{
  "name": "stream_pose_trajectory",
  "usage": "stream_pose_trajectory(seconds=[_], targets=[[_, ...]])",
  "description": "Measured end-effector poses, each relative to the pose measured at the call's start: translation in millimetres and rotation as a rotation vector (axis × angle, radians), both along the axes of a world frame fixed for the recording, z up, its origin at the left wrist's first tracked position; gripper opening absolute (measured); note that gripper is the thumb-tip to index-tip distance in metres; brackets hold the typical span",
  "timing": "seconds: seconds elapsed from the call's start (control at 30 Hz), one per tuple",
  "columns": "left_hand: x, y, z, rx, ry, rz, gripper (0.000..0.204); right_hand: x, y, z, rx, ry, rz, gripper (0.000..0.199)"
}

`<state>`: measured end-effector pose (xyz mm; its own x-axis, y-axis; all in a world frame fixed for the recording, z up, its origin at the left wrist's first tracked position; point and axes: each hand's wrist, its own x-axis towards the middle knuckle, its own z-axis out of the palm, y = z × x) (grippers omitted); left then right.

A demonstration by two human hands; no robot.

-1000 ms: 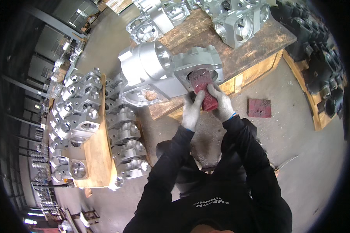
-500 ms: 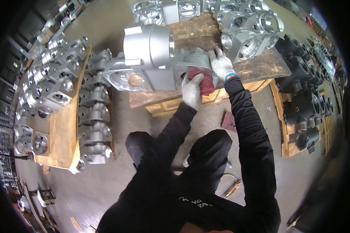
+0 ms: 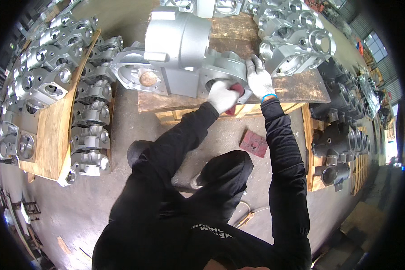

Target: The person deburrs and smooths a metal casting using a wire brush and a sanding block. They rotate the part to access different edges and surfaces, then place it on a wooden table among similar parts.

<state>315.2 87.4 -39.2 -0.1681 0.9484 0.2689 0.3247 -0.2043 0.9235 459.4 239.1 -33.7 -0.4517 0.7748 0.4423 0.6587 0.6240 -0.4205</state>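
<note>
A silver metal casting (image 3: 225, 65) with a round opening in its front sits on the wooden bench (image 3: 297, 87). My gloved left hand (image 3: 222, 96) is closed around a dark red abrasive pad (image 3: 232, 109) at the front of that opening. Part of the pad is hidden by the hand, which is slightly blurred. Against the casting's right side rests my gloved right hand (image 3: 259, 81), its fingers stretched out and holding nothing. Touching or close by on the left stands a larger silver housing (image 3: 177, 40) with a wide cylinder on top.
More silver castings (image 3: 297, 40) crowd the bench's right and far sides. Pallets of silver parts (image 3: 92, 110) stand at left, black castings (image 3: 335, 137) at right. On the floor lie another red pad (image 3: 254, 143) and a hand tool (image 3: 244, 220) with a hose.
My left hand has turned and pushed the pad in toward the opening, so less of the pad shows. My right hand stays against the casting. The view has shifted somewhat.
</note>
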Motion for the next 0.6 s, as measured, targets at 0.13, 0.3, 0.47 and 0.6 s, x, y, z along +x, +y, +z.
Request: stream_pose_trajectory(seconds=[0.13,0.3,0.47,0.6], targets=[[-3.1,-20.4,-1.4,-0.157,-1.577,0.002,0.029,3.1,-1.8,7.7,-0.187,0.062,0.013,0.055],[16.6,-4.8,-16.6,0.035,-0.473,0.152,0.02,-1.8,-4.5,6.5,-0.031,-0.076,-0.029,0.044],[20.6,2.1,-17.7,-0.017,1.571,0.105,0.015,7.6,-3.3,0.0,0.268,-0.326,0.1,0.036],[10.1,1.9,0.4,0.041,1.4,0.091,0.017,10.2,6.4,-4.1,0.051,-0.176,0.041,0.052]])
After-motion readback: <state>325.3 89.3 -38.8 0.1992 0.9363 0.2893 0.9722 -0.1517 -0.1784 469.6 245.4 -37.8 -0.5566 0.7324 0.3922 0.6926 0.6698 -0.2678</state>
